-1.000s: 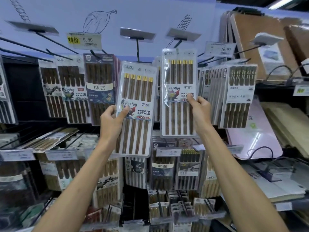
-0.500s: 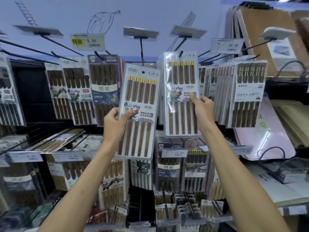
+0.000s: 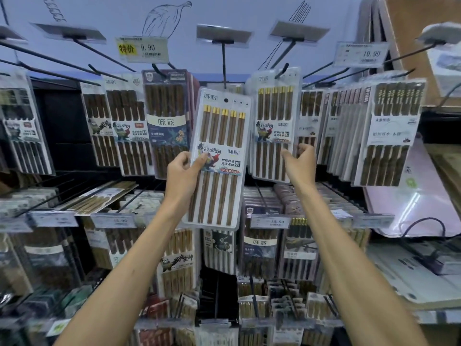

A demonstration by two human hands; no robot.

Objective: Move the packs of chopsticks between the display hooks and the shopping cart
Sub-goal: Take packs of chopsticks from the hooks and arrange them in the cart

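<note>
Two hands at mid-frame, left hand [image 3: 183, 172] and right hand [image 3: 299, 162], and two gold-tipped packs: tilted pack [image 3: 219, 136] with five pairs, hung pack [image 3: 273, 116] with five too. Three legible price tags: 9.90 tag [image 3: 141, 49], 10.90 tag [image 3: 361, 54], 15.90 tag [image 3: 270, 222].

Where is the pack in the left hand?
Head view, centre: the left hand holds the pack tilted between the dark blue pack and the hanging pack.
</note>
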